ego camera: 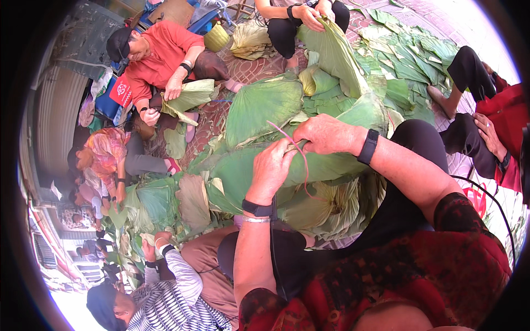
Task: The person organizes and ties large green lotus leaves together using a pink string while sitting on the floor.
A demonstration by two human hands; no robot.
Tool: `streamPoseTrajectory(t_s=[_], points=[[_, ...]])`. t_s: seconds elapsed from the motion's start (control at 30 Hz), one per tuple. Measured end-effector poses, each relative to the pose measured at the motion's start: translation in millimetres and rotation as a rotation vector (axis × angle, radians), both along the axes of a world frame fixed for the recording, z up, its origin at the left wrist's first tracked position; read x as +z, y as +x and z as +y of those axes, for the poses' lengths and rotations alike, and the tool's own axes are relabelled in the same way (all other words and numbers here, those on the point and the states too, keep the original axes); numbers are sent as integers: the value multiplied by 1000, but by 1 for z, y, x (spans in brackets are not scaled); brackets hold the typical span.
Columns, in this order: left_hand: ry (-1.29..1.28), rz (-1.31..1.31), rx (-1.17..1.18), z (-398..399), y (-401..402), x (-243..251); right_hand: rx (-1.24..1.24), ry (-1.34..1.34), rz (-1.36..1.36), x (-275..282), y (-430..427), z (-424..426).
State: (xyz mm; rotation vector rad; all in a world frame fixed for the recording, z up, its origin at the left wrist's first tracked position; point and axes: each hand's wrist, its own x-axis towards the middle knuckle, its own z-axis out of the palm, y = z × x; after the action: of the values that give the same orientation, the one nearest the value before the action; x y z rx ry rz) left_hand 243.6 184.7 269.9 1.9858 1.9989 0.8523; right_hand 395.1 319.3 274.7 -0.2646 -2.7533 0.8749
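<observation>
My left hand [271, 167] and my right hand [325, 134] are close together over a large green lotus leaf [232, 169]. Between their fingertips both pinch the gathered edge or stem of a leaf, where a thin pink string [305, 165] crosses. One end of the string points up to the left; the other hangs down in a curve. More big leaves lie spread just beyond, one broad fan-shaped leaf [265, 107] among them. Below my hands, folded yellowish leaves [331, 207] form a bundle between my knees. The fingers hide part of what they pinch.
A person in a red shirt [165, 45] holds a folded leaf at the upper left. Another person's hands [312, 16] lift a large leaf at the top. A striped sleeve [182, 273] is near my left. Stacked leaves [414, 62] cover the paving at the upper right.
</observation>
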Motion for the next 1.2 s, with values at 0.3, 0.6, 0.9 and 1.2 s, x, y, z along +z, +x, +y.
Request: streamPoseTrajectory(t_s=[0.3,0.6,0.9,1.2], points=[[18,-378,456,-35,-101,35,-653,452,521,14,5,50],[192,-995,846,-129,-189,16,-586,103,419,-5,15,72],[-41,-1466,778,-173,-148,-189,-430,122,253,-15,18,53],[-48,-1701,1088,-240,-172,-286,-300,47,101,-25,-2,37]])
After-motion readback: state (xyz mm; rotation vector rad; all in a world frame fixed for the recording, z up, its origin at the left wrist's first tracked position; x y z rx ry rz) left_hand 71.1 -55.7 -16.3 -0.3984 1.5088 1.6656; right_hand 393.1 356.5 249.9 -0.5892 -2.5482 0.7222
